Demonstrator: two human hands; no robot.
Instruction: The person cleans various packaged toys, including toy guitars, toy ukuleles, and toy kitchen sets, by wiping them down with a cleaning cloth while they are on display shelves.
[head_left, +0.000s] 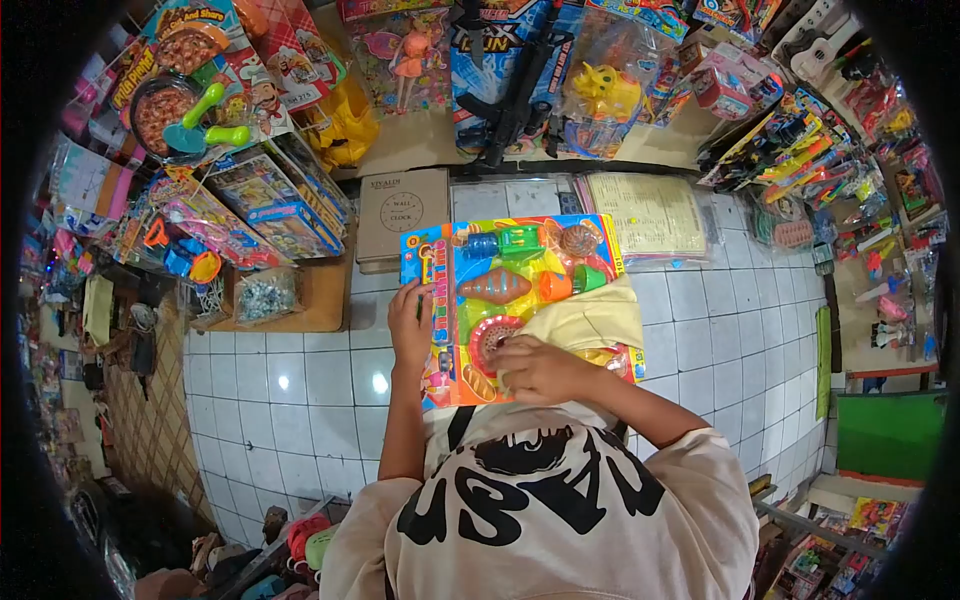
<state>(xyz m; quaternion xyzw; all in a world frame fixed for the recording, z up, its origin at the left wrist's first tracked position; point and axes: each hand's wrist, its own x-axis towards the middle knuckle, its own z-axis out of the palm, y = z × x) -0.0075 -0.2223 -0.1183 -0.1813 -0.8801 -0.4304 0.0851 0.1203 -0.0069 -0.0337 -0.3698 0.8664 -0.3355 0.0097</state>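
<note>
I hold a flat, brightly coloured toy pack (510, 270) in front of my chest; under its clear cover lie plastic play food and small toys. My left hand (410, 325) grips the pack's left edge, thumb on the front. My right hand (535, 368) rests on the lower front of the pack with a yellow cloth (585, 320) bunched under its fingers, lying over the pack's right lower part. My beige printed shirt (560, 500) fills the bottom of the view.
A white tiled floor (300, 385) lies below. Boxed toys (250, 205) are stacked at the left, a brown cardboard box (402, 215) behind the pack, a toy gun pack (515, 75) farther back, hanging toys (810, 140) at the right, shoes (300, 540) near my feet.
</note>
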